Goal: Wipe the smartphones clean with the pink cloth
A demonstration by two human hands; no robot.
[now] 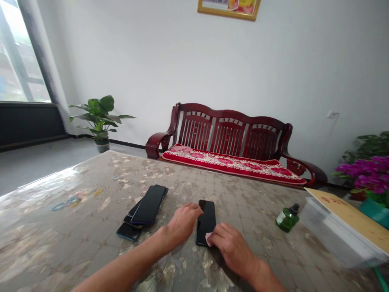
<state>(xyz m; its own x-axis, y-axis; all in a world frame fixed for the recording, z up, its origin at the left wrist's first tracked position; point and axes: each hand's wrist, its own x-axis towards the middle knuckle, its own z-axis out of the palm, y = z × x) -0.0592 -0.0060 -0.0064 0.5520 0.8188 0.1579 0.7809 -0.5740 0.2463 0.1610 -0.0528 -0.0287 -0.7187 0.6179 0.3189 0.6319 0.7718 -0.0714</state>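
A black smartphone [207,219] lies flat on the patterned table, screen up. My left hand [184,220] rests at its left edge, fingers curled together with the tips on the phone's side. A small pink cloth [208,239] is pinched in my right hand [232,248], pressed on the lower right part of the screen. To the left of my left hand, several smartphones sit in an uneven stack, the top one [148,205] screen up and a lower one [130,232] jutting out toward me.
A green bottle with a black cap [287,219] stands on the right, beside a clear plastic box [331,235] topped by a yellowish board [349,213]. Colourful bands [68,202] lie on the left of the table [106,170]. Beyond it is a wooden bench [227,134].
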